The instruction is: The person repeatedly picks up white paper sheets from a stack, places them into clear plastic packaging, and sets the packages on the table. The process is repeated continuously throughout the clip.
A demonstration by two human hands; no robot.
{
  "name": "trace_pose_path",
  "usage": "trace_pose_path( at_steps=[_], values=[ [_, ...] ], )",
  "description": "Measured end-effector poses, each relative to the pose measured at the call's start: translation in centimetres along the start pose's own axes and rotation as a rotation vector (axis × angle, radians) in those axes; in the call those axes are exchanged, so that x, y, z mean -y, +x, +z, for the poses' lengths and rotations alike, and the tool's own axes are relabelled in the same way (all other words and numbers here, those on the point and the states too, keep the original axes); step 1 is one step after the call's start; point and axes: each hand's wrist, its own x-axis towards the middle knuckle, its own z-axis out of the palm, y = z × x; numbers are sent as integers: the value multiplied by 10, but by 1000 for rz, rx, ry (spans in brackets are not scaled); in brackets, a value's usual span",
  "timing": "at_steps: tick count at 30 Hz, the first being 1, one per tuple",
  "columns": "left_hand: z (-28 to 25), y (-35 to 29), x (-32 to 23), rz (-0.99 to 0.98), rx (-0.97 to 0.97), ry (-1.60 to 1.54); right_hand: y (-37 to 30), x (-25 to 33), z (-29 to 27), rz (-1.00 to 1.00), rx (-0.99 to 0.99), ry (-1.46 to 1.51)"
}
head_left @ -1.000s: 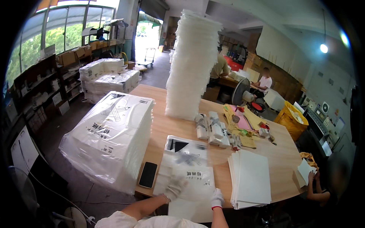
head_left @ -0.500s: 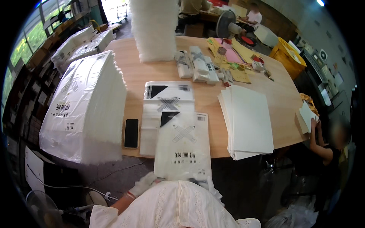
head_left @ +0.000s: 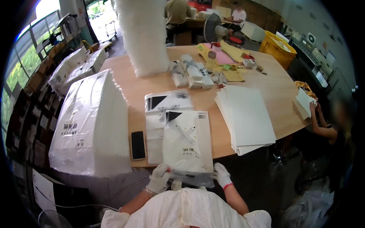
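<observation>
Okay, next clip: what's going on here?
A person in white gloves is handling a printed plastic pack at the table's near edge. The left hand and right hand are at its near corners; how firmly they grip is unclear. More printed plastic lies partly beneath it. A phone is to the left, a stack of white sheets to the right.
</observation>
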Motion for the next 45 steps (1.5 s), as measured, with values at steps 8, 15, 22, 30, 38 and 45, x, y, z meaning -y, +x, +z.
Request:
trace_pose_path(
  at_steps=[8,15,22,30,38,45],
  values=[
    [-138,-19,-141,267,-96,-469,-14,69,224,-132,509,67],
    [-348,-50,-70,384,-1139,-293,-80,68,416,343,1334,116],
    [-282,-114,57,-176,-1458,-372,-63,7,367,-129,1148,-373],
    [-31,-38,63,92,-100,294,-15,-21,76,204,86,-552],
    [16,117,117,253,72,449,-29,-2,36,31,-97,-399],
    [13,136,85,-37,341,440,44,22,148,-101,337,-202]
  ],
)
